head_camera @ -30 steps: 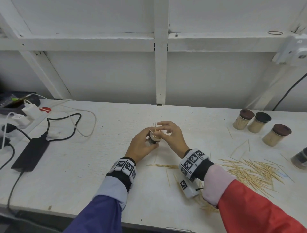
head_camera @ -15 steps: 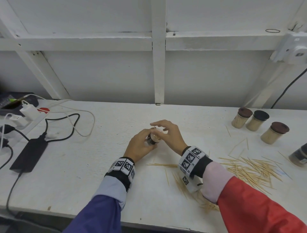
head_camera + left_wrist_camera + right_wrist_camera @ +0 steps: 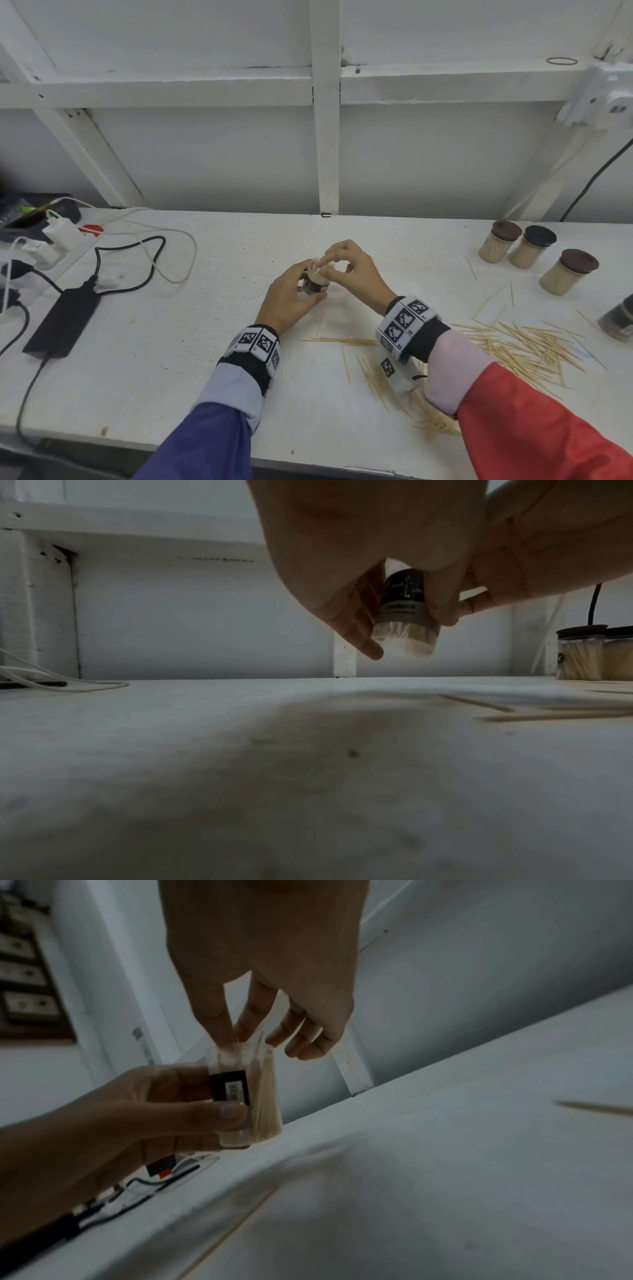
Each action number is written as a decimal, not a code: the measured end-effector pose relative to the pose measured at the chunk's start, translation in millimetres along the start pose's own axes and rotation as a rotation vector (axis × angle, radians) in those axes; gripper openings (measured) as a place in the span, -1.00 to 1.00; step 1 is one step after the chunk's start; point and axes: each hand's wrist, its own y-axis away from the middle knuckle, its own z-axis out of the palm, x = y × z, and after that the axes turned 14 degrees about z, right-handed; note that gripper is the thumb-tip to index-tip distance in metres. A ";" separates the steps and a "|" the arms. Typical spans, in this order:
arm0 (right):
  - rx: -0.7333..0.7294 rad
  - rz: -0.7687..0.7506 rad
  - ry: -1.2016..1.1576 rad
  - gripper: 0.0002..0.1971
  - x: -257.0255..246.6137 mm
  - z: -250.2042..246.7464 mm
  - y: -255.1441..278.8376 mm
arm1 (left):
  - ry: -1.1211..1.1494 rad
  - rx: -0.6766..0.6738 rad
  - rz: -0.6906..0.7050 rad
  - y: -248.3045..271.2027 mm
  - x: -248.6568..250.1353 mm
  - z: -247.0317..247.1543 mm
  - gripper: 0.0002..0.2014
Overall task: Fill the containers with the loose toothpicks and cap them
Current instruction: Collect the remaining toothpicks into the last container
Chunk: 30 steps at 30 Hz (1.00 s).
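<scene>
1. Gripping from the side, the left hand is wrapped around an uncapped container (clear, dark-labelled), held above the table.
2. Toothpicks at its mouth are pinched by the right hand.
3. Loose toothpicks are scattered to the right.

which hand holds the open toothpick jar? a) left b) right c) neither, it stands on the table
a: the left hand grips the open jar above the table, while the right hand pinches toothpicks at its mouth.
</scene>
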 end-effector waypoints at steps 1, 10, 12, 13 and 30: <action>-0.008 0.007 -0.021 -0.84 -1.0 -0.9 0.8 | -0.015 -0.004 0.011 0.2 -1.3 -0.5 -0.43; 0.079 0.020 0.275 -0.54 -0.9 -1.9 -1.2 | -0.177 -0.072 0.108 0.0 -14.7 -1.4 -0.24; 0.034 -0.005 0.282 -0.55 -3.3 -2.2 -1.9 | -0.174 -0.066 0.071 0.4 -17.9 -1.3 -0.17; -0.010 -0.009 0.271 -0.56 -4.8 -2.2 -1.5 | -0.165 -0.062 0.067 0.1 -18.2 -1.0 -0.16; 0.030 0.126 0.208 -0.40 -5.0 5.3 10.6 | -0.234 0.027 0.177 0.7 -11.3 -2.8 -0.30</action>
